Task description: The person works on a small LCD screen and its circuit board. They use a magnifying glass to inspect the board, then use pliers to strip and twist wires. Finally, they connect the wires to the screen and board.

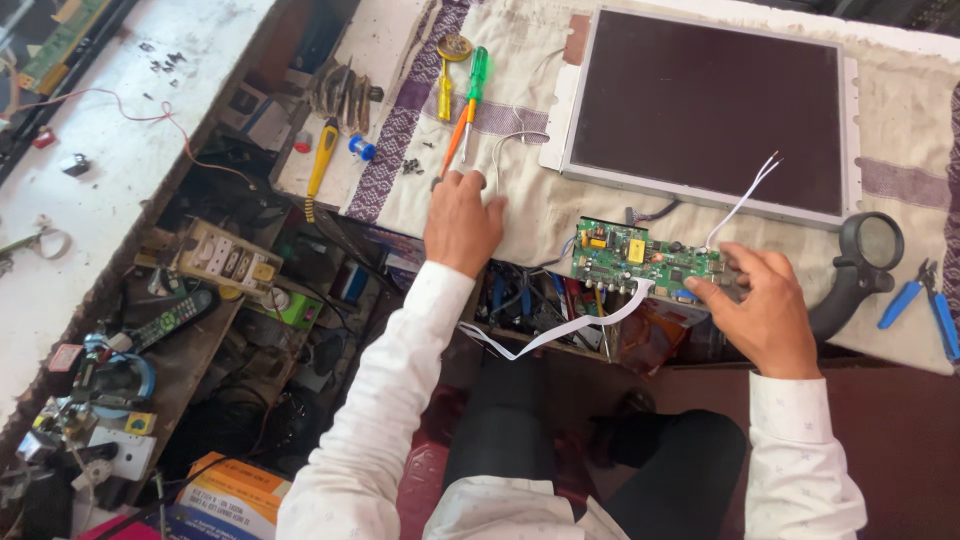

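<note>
— White sleeves come first, at six o'clock, over dark trousers. Where do the hands go from there?

— Left hand (462, 222) is up at about eleven o'clock from the lap, knuckles toward the camera, fingers curled down on the cloth (560, 215) at the tip of the orange screwdriver (455, 140). Whether it actually pinches that tip, I cannot tell.

— And the right?

— Right hand (765, 305) is at about two o'clock from the lap, grasping the right end of the green circuit board (640, 262), thumb and fingers pinched on its edge. That board lies at the near edge of the cloth, just below the grey-framed flat panel (705, 105).

— Any cables on it?

— A flat white ribbon cable (560, 335) hangs from its lower edge toward seven o'clock, and a thin white wire pair (742, 200) rises toward one o'clock across the panel's corner.

— Packages or labels anywhere?

— At eight o'clock in the picture, down on the floor, an orange and white carton (235, 490) lies flat. Higher, at nine o'clock, a beige switchboard (225, 260) with a yellow square sits beside a small green box (295, 305) and a black remote control (170, 318).

— Tools?

— A green-handled screwdriver (478, 75) and a yellow tool (444, 85) at twelve o'clock from the left hand, a yellow-handled screwdriver (322, 160) at ten. At three o'clock from the right hand, a black magnifier (862, 262) touches the panel's corner, with blue-handled pliers (925, 300) just beyond.
</note>
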